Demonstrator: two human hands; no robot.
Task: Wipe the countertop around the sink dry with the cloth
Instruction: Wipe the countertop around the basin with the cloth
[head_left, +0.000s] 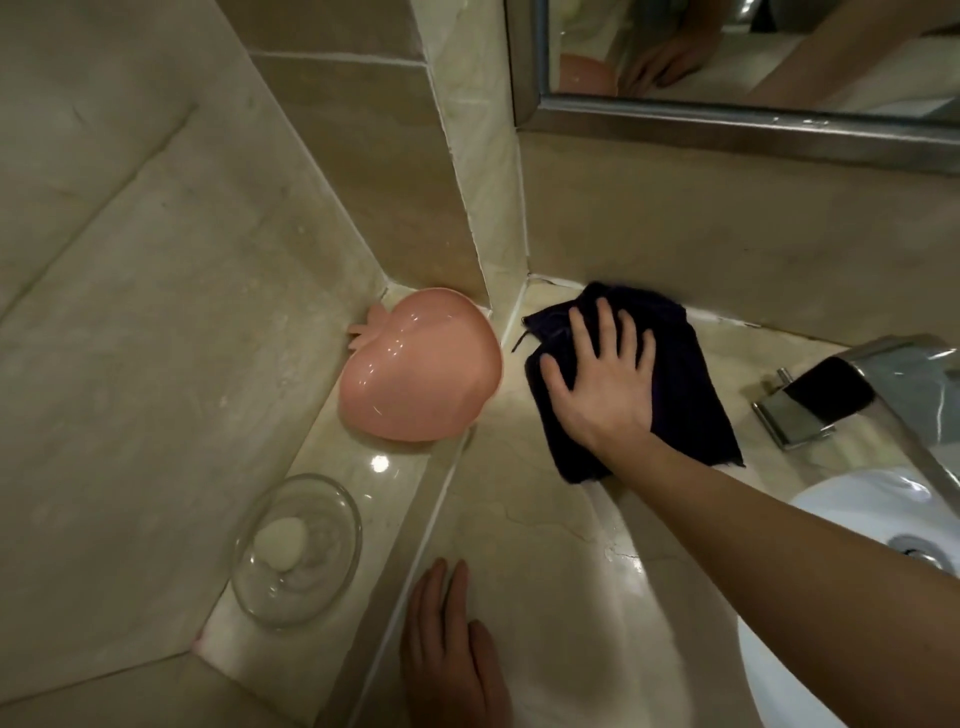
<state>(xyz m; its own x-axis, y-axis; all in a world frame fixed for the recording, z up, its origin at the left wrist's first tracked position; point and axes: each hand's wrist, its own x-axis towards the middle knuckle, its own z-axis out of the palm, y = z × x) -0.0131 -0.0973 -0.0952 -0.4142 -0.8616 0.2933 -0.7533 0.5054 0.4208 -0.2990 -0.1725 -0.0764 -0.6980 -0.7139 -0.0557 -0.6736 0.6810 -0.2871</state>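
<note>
A: How many cloths are out?

B: One. A dark cloth (670, 374) lies flat on the tabletop (550, 519), in the back corner where two walls meet, left of the tap (883, 384).

A: And hands?

B: Two. The right hand (602, 379) lies on the cloth with fingers straight and spread, palm down, pressing it; no grip closed round anything. The left hand (452, 649) rests flat near the tabletop's left edge, fingers straight, holding nothing.

A: Dishes?

B: Two, both on the raised ledge (384, 499) along the left wall. One pink peach-shaped dish (421, 364) sits in the ledge's far corner, its rim overhanging toward the cloth but apart from it. One clear glass dish (296, 551) sits nearer, with one pale soap (280, 540) in it.

A: Anything else?

B: One white sink (857, 514) at the right, its drain just in view, and one mirror (753, 62) above with a steel frame. A chrome fitting (795, 415) stands beside the tap, right of the cloth.
</note>
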